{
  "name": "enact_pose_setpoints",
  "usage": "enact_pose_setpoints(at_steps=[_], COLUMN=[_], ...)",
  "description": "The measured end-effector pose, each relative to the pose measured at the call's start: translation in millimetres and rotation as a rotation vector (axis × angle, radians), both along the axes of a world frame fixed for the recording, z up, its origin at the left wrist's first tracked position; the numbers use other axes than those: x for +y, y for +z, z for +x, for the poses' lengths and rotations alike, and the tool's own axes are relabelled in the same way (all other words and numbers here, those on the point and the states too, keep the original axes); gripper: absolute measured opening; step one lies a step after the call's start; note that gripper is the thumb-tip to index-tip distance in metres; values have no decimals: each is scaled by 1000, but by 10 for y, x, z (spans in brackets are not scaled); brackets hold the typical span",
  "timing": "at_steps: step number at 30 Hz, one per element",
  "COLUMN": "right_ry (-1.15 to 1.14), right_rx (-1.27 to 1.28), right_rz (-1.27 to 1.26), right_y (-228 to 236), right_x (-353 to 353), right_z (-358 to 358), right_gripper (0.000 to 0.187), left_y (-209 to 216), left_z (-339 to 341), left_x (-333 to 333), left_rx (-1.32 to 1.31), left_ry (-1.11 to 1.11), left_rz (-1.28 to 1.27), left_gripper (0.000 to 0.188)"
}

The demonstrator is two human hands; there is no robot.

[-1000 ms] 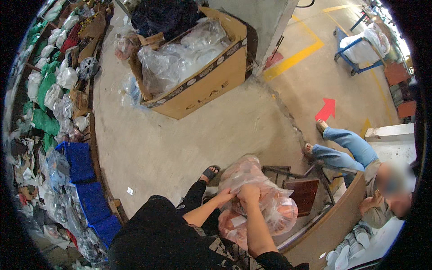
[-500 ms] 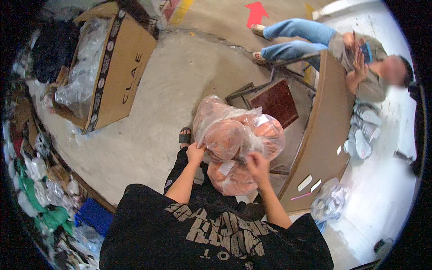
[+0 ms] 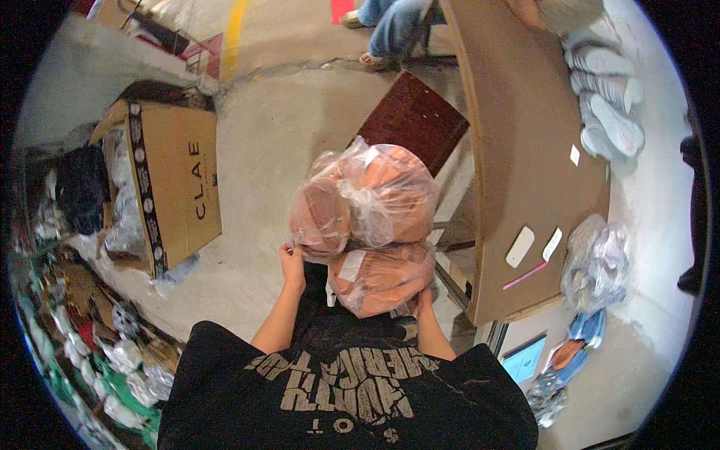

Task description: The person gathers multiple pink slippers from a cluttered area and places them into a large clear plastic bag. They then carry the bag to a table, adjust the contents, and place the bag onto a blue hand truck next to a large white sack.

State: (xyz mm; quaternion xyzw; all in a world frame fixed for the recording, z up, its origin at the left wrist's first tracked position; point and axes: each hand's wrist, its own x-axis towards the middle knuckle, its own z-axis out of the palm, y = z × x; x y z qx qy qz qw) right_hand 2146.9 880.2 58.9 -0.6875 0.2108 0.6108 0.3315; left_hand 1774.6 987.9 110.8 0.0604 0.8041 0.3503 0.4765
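Observation:
In front of me sits a bundle of clear plastic bags stuffed with orange-pink pieces. One bag [image 3: 397, 184] is at the upper right, with its gathered, twisted plastic at its left side. A second bag [image 3: 320, 217] is to its left. The lowest bag [image 3: 381, 279], nearest my body, carries a white label. My left hand [image 3: 291, 260] is closed on the plastic at the lower edge of the left bag. My right hand [image 3: 422, 298] grips the lower right side of the nearest bag; its fingers are largely hidden by the bag.
A dark red board [image 3: 411, 120] lies just beyond the bags. To the right stands a brown tabletop [image 3: 517, 172] with stacked grey-white soles [image 3: 611, 112] beside it. An open cardboard box [image 3: 180, 180] with plastic is at left. A seated person's jeans-clad leg [image 3: 401, 30] shows at the top.
My right hand has moved from the gathered plastic down to the lowest bag's right side. My left hand keeps its grip at the left. The view has shifted, and the seated person is mostly out of it.

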Motion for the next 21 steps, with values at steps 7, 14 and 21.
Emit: enact_pose_setpoints(at_steps=[7,14,21], right_ry=[-210,-282,-267], right_rx=[364,446,250], right_rz=[311,255,201], right_y=[130,1051,1201], right_x=[150,556,752], right_z=[-14,-397,-669], right_gripper=[55,60,68], left_y=[-181,-363,-323], left_z=[284,228,273], left_x=[-237,-264,-361], left_rx=[53,-480,-739], left_ry=[-75,73,217], left_rz=[-55,29,219], left_gripper=[40,38,36])
